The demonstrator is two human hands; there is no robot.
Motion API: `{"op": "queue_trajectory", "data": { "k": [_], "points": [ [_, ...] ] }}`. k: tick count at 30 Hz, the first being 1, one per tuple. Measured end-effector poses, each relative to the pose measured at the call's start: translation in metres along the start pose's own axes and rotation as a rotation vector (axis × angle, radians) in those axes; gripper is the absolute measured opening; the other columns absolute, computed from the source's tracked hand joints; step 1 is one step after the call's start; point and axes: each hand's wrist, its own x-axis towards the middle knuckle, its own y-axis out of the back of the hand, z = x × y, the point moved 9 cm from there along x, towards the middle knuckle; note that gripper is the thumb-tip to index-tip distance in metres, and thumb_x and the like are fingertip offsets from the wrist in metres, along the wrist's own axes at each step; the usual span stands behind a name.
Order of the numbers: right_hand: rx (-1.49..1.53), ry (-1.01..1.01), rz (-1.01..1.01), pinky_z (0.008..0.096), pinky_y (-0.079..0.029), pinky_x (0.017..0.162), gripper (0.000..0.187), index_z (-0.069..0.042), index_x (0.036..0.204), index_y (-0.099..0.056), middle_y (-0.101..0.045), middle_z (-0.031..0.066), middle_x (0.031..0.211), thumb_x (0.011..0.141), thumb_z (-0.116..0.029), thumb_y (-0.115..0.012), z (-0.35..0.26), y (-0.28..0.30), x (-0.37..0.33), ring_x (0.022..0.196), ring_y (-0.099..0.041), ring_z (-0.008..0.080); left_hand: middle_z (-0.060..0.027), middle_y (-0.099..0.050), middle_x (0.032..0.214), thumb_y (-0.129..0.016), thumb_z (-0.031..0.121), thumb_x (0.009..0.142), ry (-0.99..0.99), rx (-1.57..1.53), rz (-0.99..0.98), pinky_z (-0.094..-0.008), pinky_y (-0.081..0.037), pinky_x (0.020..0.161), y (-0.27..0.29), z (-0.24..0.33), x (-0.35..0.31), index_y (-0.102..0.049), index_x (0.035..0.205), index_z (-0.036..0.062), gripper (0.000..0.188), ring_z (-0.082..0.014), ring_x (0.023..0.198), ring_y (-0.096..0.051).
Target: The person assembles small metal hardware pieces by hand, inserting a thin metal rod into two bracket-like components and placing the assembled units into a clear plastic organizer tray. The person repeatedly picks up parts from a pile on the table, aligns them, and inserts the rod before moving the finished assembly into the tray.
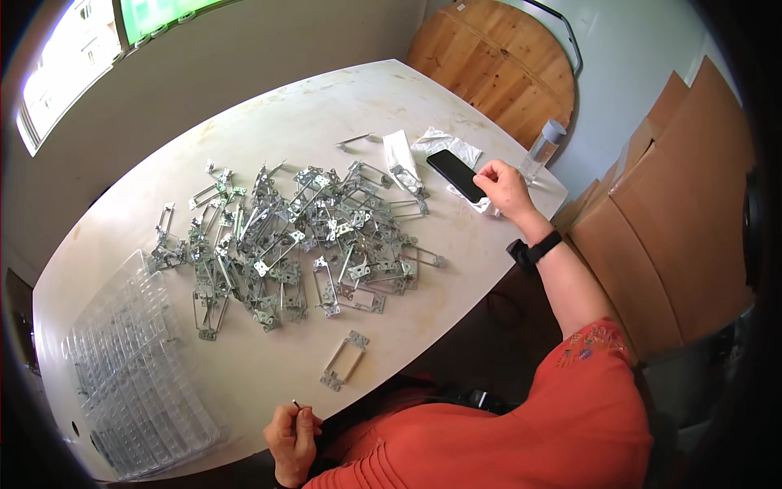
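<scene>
My left hand (292, 444) is closed at the table's near edge, with the dark tip of a small thin rod (296, 403) showing above the fingers. My right hand (507, 189) reaches to the far right, its fingertips pinched together at the right edge of a black smartphone (453, 174). Whether it grips the phone or something small, I cannot tell. White tissue (486, 207) lies under the phone. Between my hands, a single rectangular metal frame (344, 360) rests near the table's front edge. Beyond it spreads a tangled heap of similar metal frames (281, 236).
Clear plastic trays (134, 375) are stacked on the left of the white table (277, 122). A clear bottle with a grey cap (541, 151) stands beyond my right hand. Large cardboard boxes (652, 236) crowd the right side. A round wooden tabletop (497, 61) leans against the wall.
</scene>
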Motion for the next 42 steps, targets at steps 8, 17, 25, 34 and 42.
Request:
{"op": "queue_trajectory", "data": {
  "k": [8, 17, 25, 34, 42],
  "points": [
    [-0.203, -0.172, -0.137, 0.0397, -0.059, 0.093, 0.052, -0.005, 0.120, -0.071, -0.079, 0.0155, 0.115, 0.081, -0.034, -0.092, 0.055, -0.016, 0.046, 0.106, -0.076, 0.0281, -0.0060, -0.071, 0.080, -0.062, 0.011, 0.116, 0.052, -0.099, 0.031, -0.0285, -0.052, 0.062, 0.001, -0.004, 0.004, -0.069, 0.105, -0.0003, 0.017, -0.0112, 0.067, -0.063],
    [-0.275, -0.203, -0.293, 0.0403, -0.055, 0.108, 0.095, -0.001, 0.149, -0.062, -0.073, 0.0222, 0.141, 0.071, -0.043, -0.097, 0.078, -0.051, 0.071, 0.129, -0.072, 0.0347, -0.0049, -0.071, 0.081, -0.060, 0.012, 0.117, 0.140, -0.163, 0.013, -0.0268, -0.051, 0.061, 0.001, -0.018, 0.004, -0.068, 0.108, 0.0008, 0.016, -0.0099, 0.066, -0.061],
    [-0.382, -0.216, -0.347, 0.0413, -0.055, 0.110, 0.106, -0.004, 0.155, -0.058, -0.072, 0.0217, 0.144, 0.067, -0.050, -0.095, 0.052, -0.060, 0.070, 0.131, -0.071, 0.0354, -0.0041, -0.071, 0.083, -0.060, 0.014, 0.117, 0.192, -0.215, 0.043, -0.0254, -0.050, 0.061, 0.001, -0.026, 0.000, -0.067, 0.109, 0.0022, 0.016, -0.0089, 0.066, -0.060],
    [-0.440, -0.197, -0.355, 0.0429, -0.053, 0.112, 0.111, -0.005, 0.158, -0.053, -0.070, 0.0213, 0.148, 0.065, -0.050, -0.092, 0.038, -0.059, 0.072, 0.135, -0.069, 0.0363, -0.0042, -0.072, 0.083, -0.060, 0.015, 0.117, 0.213, -0.183, 0.039, -0.0253, -0.050, 0.061, 0.002, -0.026, 0.003, -0.068, 0.110, 0.0027, 0.016, -0.0085, 0.067, -0.060],
    [-0.427, -0.226, -0.388, 0.0415, -0.053, 0.114, 0.115, -0.004, 0.162, -0.049, -0.063, 0.0275, 0.155, 0.067, -0.049, -0.094, 0.047, -0.060, 0.073, 0.141, -0.065, 0.0374, -0.0041, -0.072, 0.084, -0.060, 0.014, 0.117, 0.217, -0.180, 0.034, -0.0251, -0.050, 0.061, 0.001, -0.026, 0.003, -0.068, 0.111, 0.0027, 0.016, -0.0085, 0.067, -0.060]
  ]
}}
